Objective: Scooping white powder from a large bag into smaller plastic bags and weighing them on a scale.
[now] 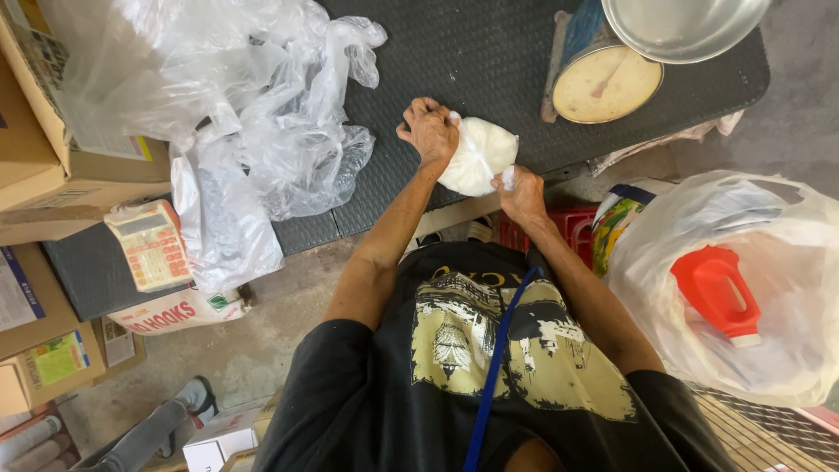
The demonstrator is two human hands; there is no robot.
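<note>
Both hands grip white bag [476, 156]; contents unclear; scale [606, 80] partly cut off.

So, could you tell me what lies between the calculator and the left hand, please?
In the head view, crumpled clear plastic bags on the dark mat lie between the calculator and the left hand.

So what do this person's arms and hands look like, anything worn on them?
Both arms are bare from the short sleeves down. The left hand and right hand wear no gloves, and no rings, watch or bands can be made out. The sleeves belong to a black T-shirt with a pale yellow building print; a blue strap runs down its front.
</note>
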